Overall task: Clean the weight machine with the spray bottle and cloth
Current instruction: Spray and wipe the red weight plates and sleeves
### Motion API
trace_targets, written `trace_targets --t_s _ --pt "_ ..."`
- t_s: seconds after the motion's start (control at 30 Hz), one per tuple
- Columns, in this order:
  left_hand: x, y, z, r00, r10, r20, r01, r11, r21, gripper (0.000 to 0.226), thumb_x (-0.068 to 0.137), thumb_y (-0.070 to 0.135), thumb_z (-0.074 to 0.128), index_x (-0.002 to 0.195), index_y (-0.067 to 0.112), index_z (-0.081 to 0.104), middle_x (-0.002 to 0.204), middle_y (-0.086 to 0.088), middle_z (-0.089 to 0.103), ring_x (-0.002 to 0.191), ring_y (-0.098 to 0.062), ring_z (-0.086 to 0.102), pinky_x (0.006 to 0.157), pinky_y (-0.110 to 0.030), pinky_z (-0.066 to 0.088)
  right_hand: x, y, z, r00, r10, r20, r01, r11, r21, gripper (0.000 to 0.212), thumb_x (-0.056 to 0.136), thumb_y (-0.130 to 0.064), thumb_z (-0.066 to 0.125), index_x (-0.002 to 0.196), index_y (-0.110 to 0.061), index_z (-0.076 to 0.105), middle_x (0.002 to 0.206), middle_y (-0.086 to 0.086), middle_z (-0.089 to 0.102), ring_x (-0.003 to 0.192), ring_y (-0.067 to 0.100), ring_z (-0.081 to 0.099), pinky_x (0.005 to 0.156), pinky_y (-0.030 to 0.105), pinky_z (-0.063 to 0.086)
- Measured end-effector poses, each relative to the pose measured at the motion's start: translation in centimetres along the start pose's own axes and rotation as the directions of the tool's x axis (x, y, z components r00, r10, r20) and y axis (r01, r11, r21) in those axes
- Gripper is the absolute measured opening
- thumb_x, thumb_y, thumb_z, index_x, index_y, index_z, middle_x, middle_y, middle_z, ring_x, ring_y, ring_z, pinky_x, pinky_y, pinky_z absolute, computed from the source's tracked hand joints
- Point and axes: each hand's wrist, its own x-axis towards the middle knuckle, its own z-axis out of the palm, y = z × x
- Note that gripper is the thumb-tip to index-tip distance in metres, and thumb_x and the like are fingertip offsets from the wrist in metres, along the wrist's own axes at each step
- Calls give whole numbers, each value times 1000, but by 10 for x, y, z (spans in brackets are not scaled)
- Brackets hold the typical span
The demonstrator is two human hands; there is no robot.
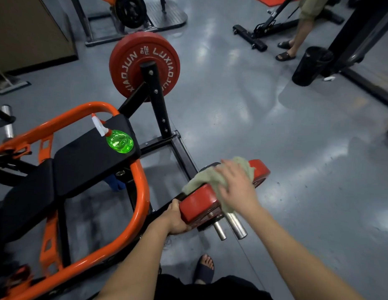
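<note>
- Your left hand (174, 219) has its fingers curled round the near rim of the red plate (197, 205), which sits low on the weight machine (158, 100).
- Your right hand (234, 187) lies flat with spread fingers, pressing the cloth (201, 180) onto the plate's top edge; it clasps nothing.
- The cloth drapes over that edge, spilling toward the machine's side.
- Two steel pegs (236, 224) stick out toward you just beside the plate.
- The spray bottle (118, 139), green with a white trigger head, lies on the black seat pad (84, 161) at its far right corner, well apart from both hands.
- The orange frame (141, 202) curves round the pad's right edge.
- A second red plate (143, 59) stands upright at the machine's far end.
</note>
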Motion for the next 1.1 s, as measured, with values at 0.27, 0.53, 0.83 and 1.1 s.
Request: trace_targets --t_s 0.27,0.53,0.83,1.1 --pt "-2 -5 0 1000 1 18 0 999 -54 93 78 23 83 143 28 16 138 -5 41 117 -26 55 100 -41 53 33 64 -40 653 755 54 -720 598 352 37 91 -28 39 120 -21 60 119 11 65 106 35 61 91 50 55" --pt "-4 17 -30 984 -90 157 72 990 121 116 76 53 84 158 17 10 154 -9 43 135 -30 48 111 -42 41 -4 29 -16 847 508 -154 -502 861 79 34 95 -22 56 126 -9 59 124 10 61 119 32 51 94 44 47" --pt "-23 101 -36 923 362 -132 -370 928 -38 114 74 63 81 161 26 17 158 -2 40 131 -29 54 108 -38 45 24 82 -38 652 755 65 -751 633 188 33 97 -32 44 124 -19 59 119 17 67 111 40 59 90 42 45" --pt "-8 128 -27 937 312 -161 -285 944 167 75 75 53 85 133 16 55 124 -6 64 113 -26 60 90 -35 50 37 82 -38 708 706 -13 -688 693 214 51 100 -17 49 148 -34 41 142 10 50 120 37 56 89 40 43"
